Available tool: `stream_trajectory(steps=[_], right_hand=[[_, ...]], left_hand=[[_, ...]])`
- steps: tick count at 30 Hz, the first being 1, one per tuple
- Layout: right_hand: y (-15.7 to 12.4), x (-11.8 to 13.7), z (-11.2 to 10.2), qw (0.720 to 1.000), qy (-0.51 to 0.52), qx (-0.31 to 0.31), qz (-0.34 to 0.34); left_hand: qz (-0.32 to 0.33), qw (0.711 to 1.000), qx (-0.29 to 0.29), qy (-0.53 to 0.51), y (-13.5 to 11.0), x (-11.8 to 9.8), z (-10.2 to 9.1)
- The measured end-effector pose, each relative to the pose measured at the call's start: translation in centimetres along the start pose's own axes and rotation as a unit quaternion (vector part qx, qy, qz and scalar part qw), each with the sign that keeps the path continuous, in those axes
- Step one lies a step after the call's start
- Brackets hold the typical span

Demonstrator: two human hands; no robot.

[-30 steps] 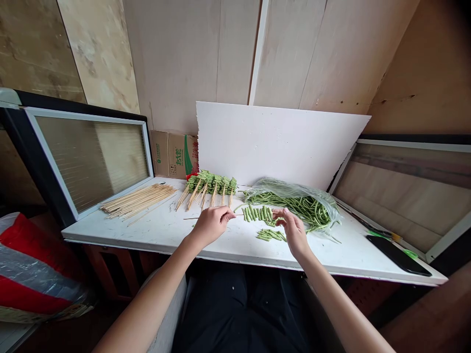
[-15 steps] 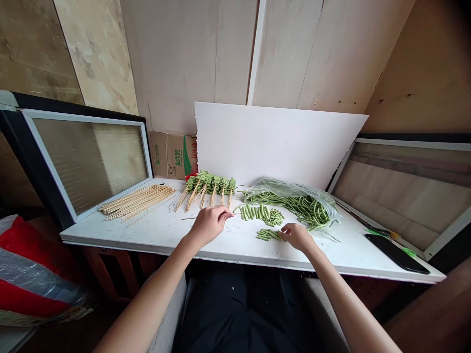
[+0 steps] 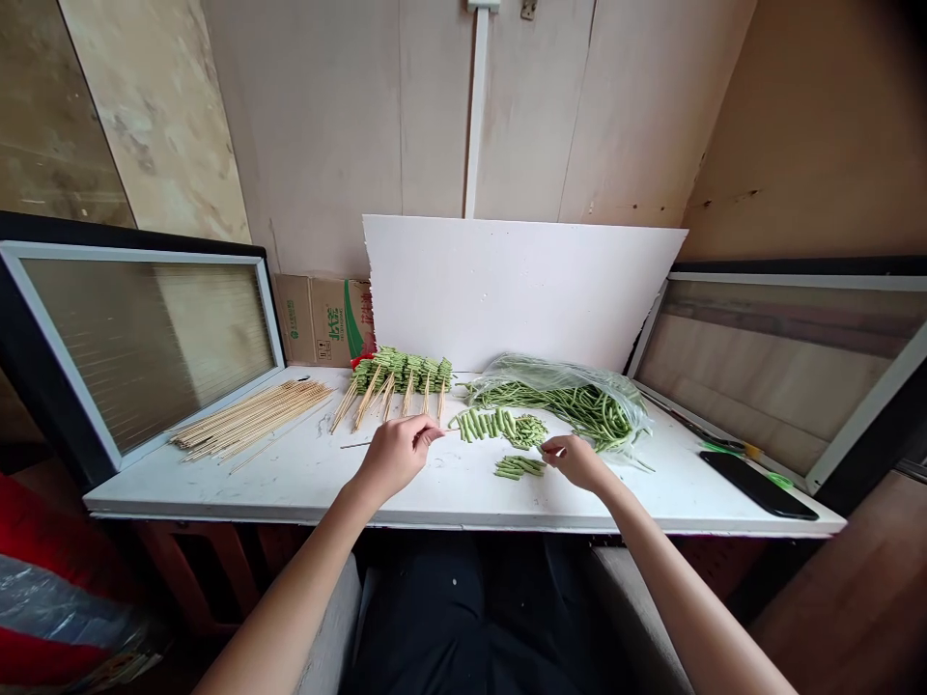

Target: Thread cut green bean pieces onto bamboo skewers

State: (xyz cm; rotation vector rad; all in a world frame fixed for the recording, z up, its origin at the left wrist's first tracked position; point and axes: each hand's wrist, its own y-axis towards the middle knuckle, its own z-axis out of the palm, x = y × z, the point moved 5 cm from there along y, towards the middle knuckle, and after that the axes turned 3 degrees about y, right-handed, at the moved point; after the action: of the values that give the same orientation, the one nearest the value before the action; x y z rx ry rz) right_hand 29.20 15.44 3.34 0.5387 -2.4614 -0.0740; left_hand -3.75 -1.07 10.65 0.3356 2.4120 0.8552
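Observation:
My left hand [image 3: 397, 456] pinches a bamboo skewer [image 3: 354, 445], whose tail sticks out to the left. Beyond its fingertips, a row of cut green bean pieces [image 3: 485, 425] is threaded side by side on the skewer. My right hand [image 3: 574, 461] is closed in a pinch at a small green bean piece [image 3: 543, 449], mostly covered by the fingers. Just left of that hand lies a small group of cut pieces [image 3: 519, 467] on the white table [image 3: 449, 497]. A heap of short pieces [image 3: 528, 430] sits behind, by the skewer's far end.
Filled bean skewers [image 3: 406, 371] are stacked at the back, sticks toward me. Loose bare skewers [image 3: 253, 417] lie left. A clear plastic bag [image 3: 565, 372] holds long green beans [image 3: 604, 415]. A black phone [image 3: 757, 485] rests right. A white board [image 3: 521, 290] and carton [image 3: 319, 320] stand behind.
My right hand has lifted off the small group of cut pieces and moved slightly up toward the skewer's end. My left hand still holds the skewer. The view has shifted a little.

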Motion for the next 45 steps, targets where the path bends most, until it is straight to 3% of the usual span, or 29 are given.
stream_trajectory(steps=[3,8,12,19,27,34,45], right_hand=[[-0.6,2.2,-1.0,0.985,0.168,-0.019,-0.024],[-2.2,6.1,-2.1,0.905,0.418,0.011,-0.075],[-2.8,7.6,-2.8,0.862,0.498,0.009,-0.098],[-3.2,8.5,-3.1,0.818,0.566,-0.021,-0.104],[-3.7,9.5,-2.5,0.819,0.561,0.003,-0.121],[-3.7,9.8,-1.7,0.787,0.605,0.05,-0.11],[-4.2,10.1,-2.3,0.813,0.568,0.05,-0.114]], left_hand=[[-0.002,1.0,-0.004,-0.017,0.0,-0.2,-0.2],[0.001,0.998,-0.012,-0.063,-0.1,-0.9,-0.6],[0.006,0.998,-0.009,-0.059,-0.2,-1.2,-0.4],[-0.003,0.998,0.009,-0.056,-0.3,-1.0,0.5],[-0.003,1.0,-0.002,-0.031,-0.3,-0.3,1.2],[-0.014,0.999,0.006,-0.028,-0.3,0.0,1.6],[-0.001,1.0,-0.004,-0.031,-0.2,0.2,1.4]])
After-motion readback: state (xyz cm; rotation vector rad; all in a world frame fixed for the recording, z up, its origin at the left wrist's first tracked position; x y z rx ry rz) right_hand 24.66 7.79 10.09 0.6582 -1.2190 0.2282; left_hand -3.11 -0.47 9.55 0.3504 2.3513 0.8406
